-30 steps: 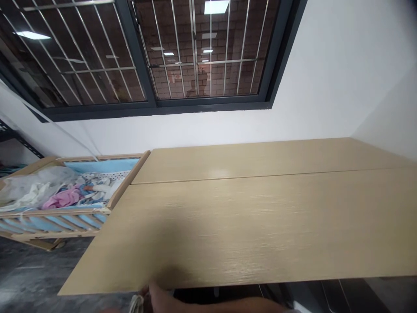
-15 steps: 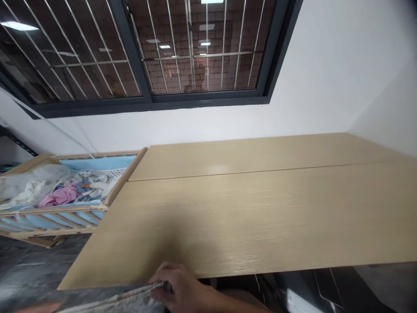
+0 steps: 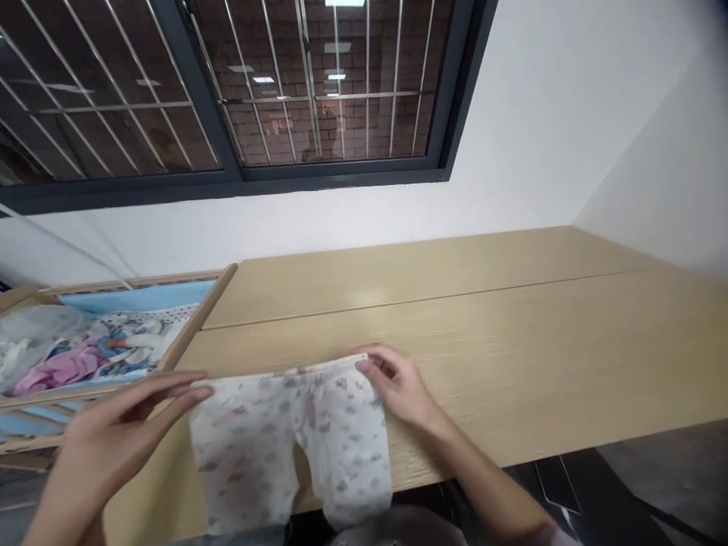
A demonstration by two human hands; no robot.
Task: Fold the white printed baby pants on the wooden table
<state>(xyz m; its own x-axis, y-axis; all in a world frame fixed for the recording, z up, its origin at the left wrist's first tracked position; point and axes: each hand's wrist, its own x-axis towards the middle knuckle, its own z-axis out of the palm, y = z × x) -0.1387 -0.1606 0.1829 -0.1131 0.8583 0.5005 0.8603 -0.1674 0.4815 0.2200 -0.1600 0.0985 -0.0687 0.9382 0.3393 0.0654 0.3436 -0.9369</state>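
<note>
printed baby trousers [image 3: 255, 447] lie spread flat with no fold in them, legs reaching past the near edge of the worktop [image 3: 528, 356] (waistband [image 3: 301, 369] furthest out); the right hand [image 3: 401, 387] pinches the waistband, while the left hand [image 3: 122, 432] lies open just beside it.

Soft cloth baby pants [image 3: 290, 447]; matt wood-grain tabletop [image 3: 512, 341].

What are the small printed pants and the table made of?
The small printed pants look like soft matte knit, probably cotton, given the limp drape. The table looks like wood-effect laminate or veneer, satin-finished, with fine straight grain and a soft sheen.
</note>
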